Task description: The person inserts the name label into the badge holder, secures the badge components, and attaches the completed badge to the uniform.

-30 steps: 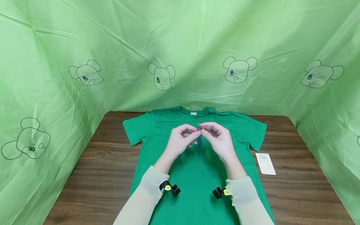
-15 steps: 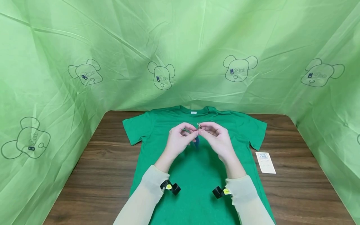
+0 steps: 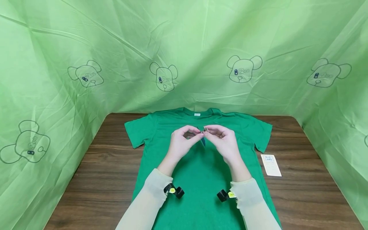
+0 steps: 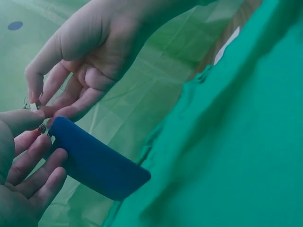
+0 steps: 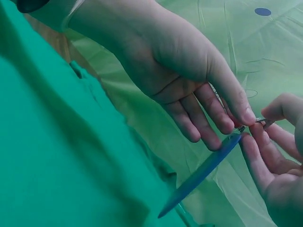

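Both hands meet above the green T-shirt point(image 3: 198, 179), working on a small metal clip point(image 3: 205, 129) attached to a flat blue card holder point(image 4: 99, 161). My left hand point(image 3: 181, 140) pinches the fitting at the holder's top edge between thumb and fingers, as the right wrist view shows. The clip's silver end point(image 5: 265, 122) is pinched by my right hand point(image 3: 225, 140). From that fitting the blue holder hangs tilted below the fingertips, apart from the shirt. Fingers partly hide the clip, so its exact form is unclear.
The T-shirt lies spread on a dark wooden table point(image 3: 109, 169), collar toward the back. A white paper marked "ID/IC CARD" point(image 3: 271, 165) lies right of the shirt. Green cloth point(image 3: 198, 38) with printed bear heads walls the back and both sides.
The blue holder has turned and swung slightly between the fingers. More of the metal clip shows above the right fingertips. Both hands stay in nearly the same place.
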The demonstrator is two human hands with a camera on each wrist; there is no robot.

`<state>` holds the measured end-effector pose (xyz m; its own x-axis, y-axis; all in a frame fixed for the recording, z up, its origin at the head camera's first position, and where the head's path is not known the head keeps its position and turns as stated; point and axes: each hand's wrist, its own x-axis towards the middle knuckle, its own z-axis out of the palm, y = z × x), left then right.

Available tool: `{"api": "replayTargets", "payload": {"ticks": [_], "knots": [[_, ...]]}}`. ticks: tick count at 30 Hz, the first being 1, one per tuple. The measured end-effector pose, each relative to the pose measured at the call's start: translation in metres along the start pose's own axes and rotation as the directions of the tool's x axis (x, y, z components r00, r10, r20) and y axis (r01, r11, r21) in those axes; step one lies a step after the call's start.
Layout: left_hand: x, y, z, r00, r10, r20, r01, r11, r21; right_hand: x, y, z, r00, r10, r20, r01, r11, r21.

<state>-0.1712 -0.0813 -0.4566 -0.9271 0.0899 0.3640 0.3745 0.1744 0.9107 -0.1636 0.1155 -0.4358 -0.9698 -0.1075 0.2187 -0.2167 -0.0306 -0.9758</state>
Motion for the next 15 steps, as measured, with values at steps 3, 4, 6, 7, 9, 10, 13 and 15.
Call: {"api": "replayTargets", "payload": {"ticks": [3,4,6,7,9,10,13,15], "knots": [[0.0,-0.0004,0.0,1.0,-0.001,0.003,0.001,1.0,-0.003,0.0006,0.0027,-0.0007,1.0,-0.013,0.001,0.013,1.0,-0.022],[-0.0001,-0.0003,0.0001,1.0,-0.003,0.004,0.003,1.0,-0.004,0.0009,0.0037,-0.0009,1.0,-0.018,0.003,0.018,0.999,-0.03],[-0.0002,-0.0001,0.0007,1.0,-0.008,0.005,0.008,1.0,-0.003,0.0016,0.0054,-0.0014,1.0,-0.027,0.007,0.027,0.999,-0.046],[-0.0003,0.0003,0.0011,1.0,-0.009,0.003,0.009,1.0,-0.001,0.0019,0.0059,-0.0016,0.999,-0.032,0.012,0.032,0.998,-0.057],[-0.001,0.0015,0.0023,1.0,-0.01,-0.002,0.01,1.0,0.001,0.0025,0.0067,-0.0018,0.999,-0.04,0.022,0.041,0.997,-0.066],[-0.0013,0.0019,0.0032,1.0,-0.01,-0.008,0.01,1.0,0.003,0.0027,0.0071,-0.0016,0.999,-0.043,0.028,0.045,0.997,-0.069],[-0.0026,0.0035,0.0066,0.999,-0.004,-0.047,0.004,1.0,0.003,0.0029,0.0076,-0.0004,0.998,-0.045,0.043,0.048,0.997,-0.06],[-0.0036,0.0038,0.0097,0.997,0.006,-0.082,-0.005,1.0,0.001,0.0028,0.0085,0.001,0.998,-0.043,0.041,0.045,0.997,-0.058]]}}
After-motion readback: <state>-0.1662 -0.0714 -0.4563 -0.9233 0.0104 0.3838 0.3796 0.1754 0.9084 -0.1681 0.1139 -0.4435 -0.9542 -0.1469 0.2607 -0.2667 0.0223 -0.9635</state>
